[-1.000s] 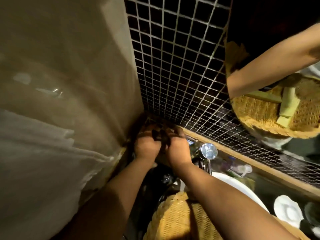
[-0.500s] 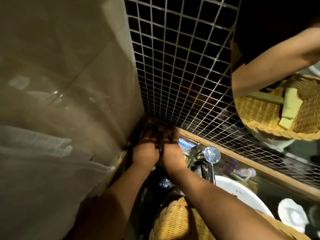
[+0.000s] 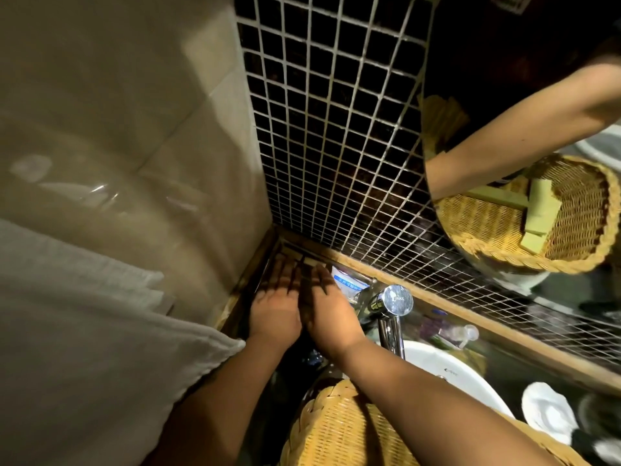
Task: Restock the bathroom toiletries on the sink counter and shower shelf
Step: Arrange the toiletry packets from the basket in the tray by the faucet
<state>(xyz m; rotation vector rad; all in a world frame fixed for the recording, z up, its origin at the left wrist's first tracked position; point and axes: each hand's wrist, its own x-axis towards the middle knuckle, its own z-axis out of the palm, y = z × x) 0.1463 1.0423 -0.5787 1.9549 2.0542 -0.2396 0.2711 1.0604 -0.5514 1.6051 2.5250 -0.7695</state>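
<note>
My left hand (image 3: 276, 302) and my right hand (image 3: 324, 306) lie side by side in the dark back left corner of the sink counter, fingers stretched forward toward the wooden ledge (image 3: 437, 297). What lies under the fingers is in shadow and I cannot make it out. A white and blue packet (image 3: 347, 282) shows just right of my right fingertips. A woven basket (image 3: 336, 428) sits below my forearms at the near edge.
A chrome tap (image 3: 389, 307) stands right of my right hand over the white basin (image 3: 450, 375). Small bottles (image 3: 453, 332) line the ledge. A mirror (image 3: 537, 163) reflects the basket and an arm. White towels (image 3: 84, 331) hang at left. White shell dish (image 3: 547, 412) at right.
Both hands had curled fingers bunched together in the corner a second ago; now the fingers are stretched out flat and the white and blue packet shows beside them.
</note>
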